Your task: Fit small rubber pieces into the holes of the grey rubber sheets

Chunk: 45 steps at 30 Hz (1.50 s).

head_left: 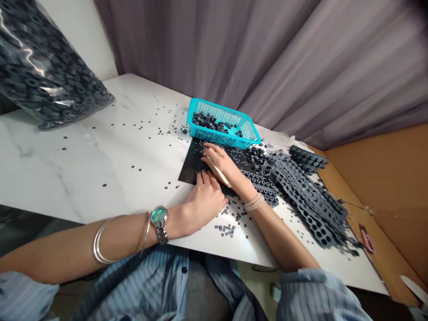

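My left hand (205,200), with a wristwatch (159,218) and thin bangles on its arm, rests its fingertips on a black rubber sheet (191,162). My right hand (222,164) lies just above it, gripping a pale slender tool (219,172) whose tip is hidden under the fingers. Small black rubber discs (234,156) are scattered around both hands. Beyond my right wrist lies a stack of grey moulded rubber strips with round holes (309,200). A teal plastic basket (249,127) holding dark rubber pieces stands just past my fingertips.
A white marble table (83,156) carries loose discs across its surface. A clear plastic bag of dark rubber rings (47,71) leans at the far left. Grey curtains hang behind the table, and a tan board with a pink object (367,238) lies to the right.
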Each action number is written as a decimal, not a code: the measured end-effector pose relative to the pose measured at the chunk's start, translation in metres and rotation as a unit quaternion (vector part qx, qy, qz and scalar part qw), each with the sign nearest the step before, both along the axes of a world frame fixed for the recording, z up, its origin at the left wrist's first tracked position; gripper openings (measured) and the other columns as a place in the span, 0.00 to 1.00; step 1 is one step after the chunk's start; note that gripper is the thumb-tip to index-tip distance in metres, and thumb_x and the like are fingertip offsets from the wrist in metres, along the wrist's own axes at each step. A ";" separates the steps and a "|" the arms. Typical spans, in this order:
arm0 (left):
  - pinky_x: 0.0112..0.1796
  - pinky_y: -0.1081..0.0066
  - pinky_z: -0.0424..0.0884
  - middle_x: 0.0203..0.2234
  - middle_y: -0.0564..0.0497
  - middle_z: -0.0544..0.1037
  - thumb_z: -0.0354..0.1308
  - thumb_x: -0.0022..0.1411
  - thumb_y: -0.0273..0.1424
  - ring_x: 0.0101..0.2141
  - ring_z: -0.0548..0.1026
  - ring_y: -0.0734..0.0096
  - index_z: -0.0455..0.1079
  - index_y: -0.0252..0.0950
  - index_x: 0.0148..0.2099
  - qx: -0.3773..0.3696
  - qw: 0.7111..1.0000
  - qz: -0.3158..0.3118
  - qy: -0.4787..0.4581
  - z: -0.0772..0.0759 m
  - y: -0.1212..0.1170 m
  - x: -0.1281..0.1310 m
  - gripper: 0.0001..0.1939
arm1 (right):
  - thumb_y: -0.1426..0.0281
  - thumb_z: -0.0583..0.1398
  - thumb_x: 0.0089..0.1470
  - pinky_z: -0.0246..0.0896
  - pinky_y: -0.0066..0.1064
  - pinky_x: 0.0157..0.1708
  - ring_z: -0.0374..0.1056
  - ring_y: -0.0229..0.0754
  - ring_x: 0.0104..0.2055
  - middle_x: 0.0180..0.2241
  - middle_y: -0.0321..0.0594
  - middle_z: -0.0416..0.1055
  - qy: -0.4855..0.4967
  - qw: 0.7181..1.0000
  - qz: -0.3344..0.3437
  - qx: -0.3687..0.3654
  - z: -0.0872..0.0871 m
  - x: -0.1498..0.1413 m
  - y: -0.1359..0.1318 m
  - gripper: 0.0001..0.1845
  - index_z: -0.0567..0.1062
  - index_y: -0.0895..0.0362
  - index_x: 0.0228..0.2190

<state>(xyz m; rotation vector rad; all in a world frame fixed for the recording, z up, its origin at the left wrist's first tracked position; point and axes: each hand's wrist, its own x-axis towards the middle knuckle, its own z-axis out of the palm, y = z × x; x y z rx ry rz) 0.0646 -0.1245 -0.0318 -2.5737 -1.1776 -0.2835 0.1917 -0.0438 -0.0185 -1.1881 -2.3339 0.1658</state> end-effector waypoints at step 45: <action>0.47 0.57 0.67 0.43 0.28 0.76 0.49 0.68 0.30 0.46 0.74 0.48 0.69 0.17 0.54 -0.037 0.999 -0.019 0.018 0.017 0.014 -0.013 0.21 | 0.55 0.51 0.63 0.65 0.45 0.41 0.71 0.49 0.34 0.27 0.41 0.72 0.091 0.933 -0.338 0.080 0.040 0.105 -0.023 0.17 0.71 0.53 0.35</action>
